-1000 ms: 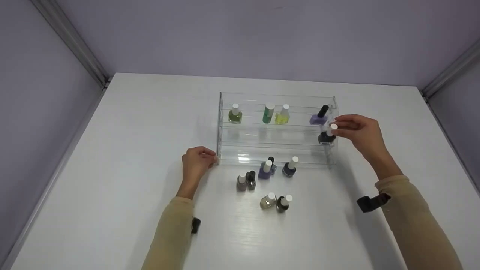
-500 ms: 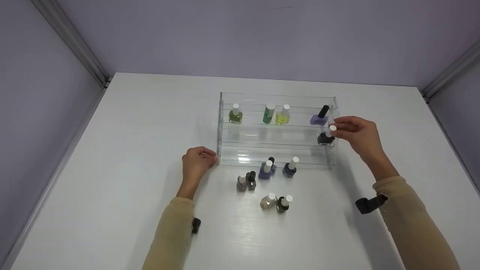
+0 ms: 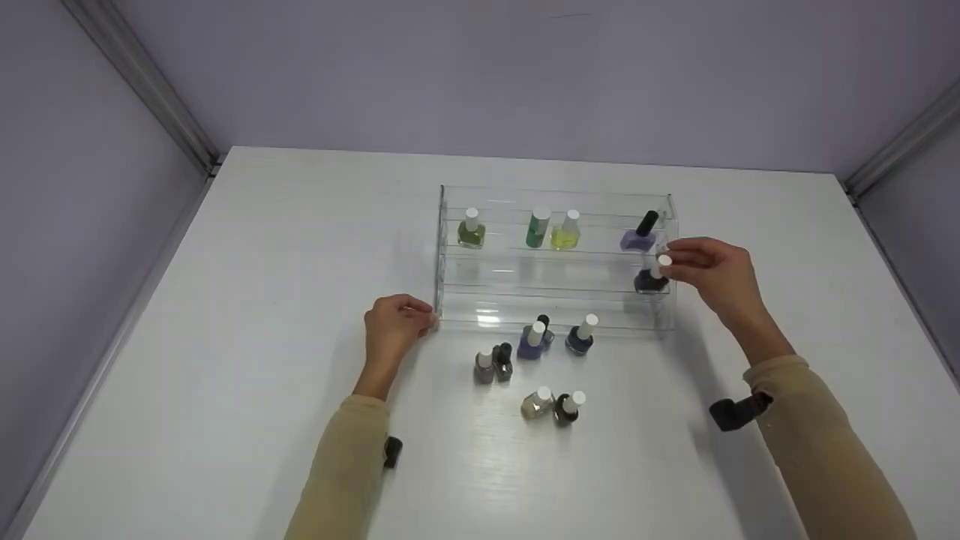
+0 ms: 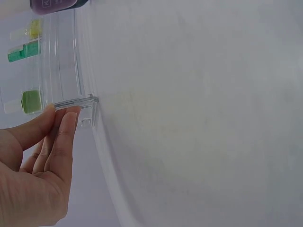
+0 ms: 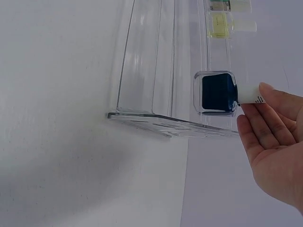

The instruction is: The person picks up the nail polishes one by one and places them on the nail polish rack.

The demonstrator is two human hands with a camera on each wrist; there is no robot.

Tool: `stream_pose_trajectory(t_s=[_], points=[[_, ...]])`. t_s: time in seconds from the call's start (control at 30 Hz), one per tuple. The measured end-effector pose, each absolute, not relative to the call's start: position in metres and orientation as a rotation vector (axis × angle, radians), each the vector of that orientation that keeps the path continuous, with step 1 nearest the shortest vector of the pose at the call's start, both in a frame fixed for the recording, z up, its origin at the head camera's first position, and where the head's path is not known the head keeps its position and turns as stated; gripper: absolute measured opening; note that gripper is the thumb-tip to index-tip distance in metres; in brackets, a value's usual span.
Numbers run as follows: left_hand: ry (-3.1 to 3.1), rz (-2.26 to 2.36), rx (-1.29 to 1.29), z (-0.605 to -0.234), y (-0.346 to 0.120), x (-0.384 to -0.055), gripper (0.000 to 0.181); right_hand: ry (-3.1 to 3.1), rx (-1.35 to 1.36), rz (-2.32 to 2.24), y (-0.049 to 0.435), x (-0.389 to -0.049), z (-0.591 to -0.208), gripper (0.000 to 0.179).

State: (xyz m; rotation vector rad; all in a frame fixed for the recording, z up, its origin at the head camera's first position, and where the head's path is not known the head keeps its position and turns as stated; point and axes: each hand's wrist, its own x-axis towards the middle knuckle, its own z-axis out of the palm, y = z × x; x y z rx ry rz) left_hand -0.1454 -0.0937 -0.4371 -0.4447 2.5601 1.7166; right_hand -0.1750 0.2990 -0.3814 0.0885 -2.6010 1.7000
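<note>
A clear acrylic rack [image 3: 555, 289] with stepped shelves stands on the table. At its right end, my right hand [image 3: 712, 274] pinches the white cap of a dark nail polish bottle [image 3: 649, 282] between thumb and fingers. In the right wrist view this bottle [image 5: 218, 92] looks deep teal and sits over the shelf, inside the side panel. On the opposite side, my left hand [image 3: 396, 324] holds the rack's left side panel [image 4: 75, 102] near its front corner with the thumb and fingertips. The upper shelf carries olive [image 3: 471, 232], green [image 3: 536, 229], yellow [image 3: 564, 236] and lilac [image 3: 637, 238] bottles.
In front of the rack, several nail polish bottles stand on the white table [image 3: 225, 360]: purple [image 3: 529, 343], dark blue [image 3: 579, 340], grey ones [image 3: 484, 367], a pale one [image 3: 535, 406] and a black one [image 3: 565, 411]. Lilac walls enclose the table's back and sides.
My right hand has shifted slightly down and left in the head view, and the dark nail polish bottle has come slightly with it. My left hand stays at the rack's corner.
</note>
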Motion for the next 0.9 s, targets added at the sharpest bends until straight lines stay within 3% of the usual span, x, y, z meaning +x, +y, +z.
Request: stream_pose_trajectory(t_s=[0.9], points=[[2.551, 1.715, -0.459, -0.4374, -0.0935, -0.1463, 0.003, -2.607, 0.075, 1.712, 0.3011, -0.1761, -0.3916, 0.035]])
